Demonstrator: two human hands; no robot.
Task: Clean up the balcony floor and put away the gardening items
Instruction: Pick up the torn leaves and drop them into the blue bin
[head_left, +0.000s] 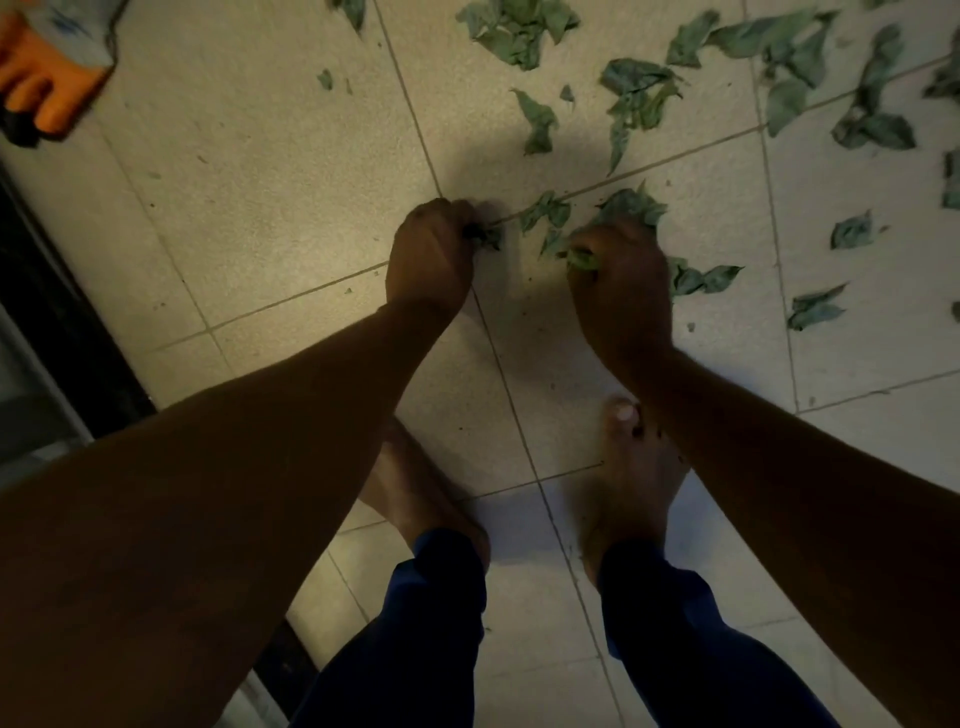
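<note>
Green leaves (639, 93) lie scattered over the beige tiled floor (270, 208), mostly toward the upper right. My left hand (431, 254) is down at the floor with its fingers curled round a small clump of leaves (485, 236). My right hand (618, 275) grips a bunch of leaves (631, 208) that sticks out past its fingers. Loose leaves (550, 210) lie between the two hands, and more leaves (706, 278) lie just right of the right hand.
An orange and white gardening glove (52, 67) lies at the top left corner. A dark door frame or threshold (67, 312) runs along the left edge. My bare feet (628, 478) stand on the tiles below the hands.
</note>
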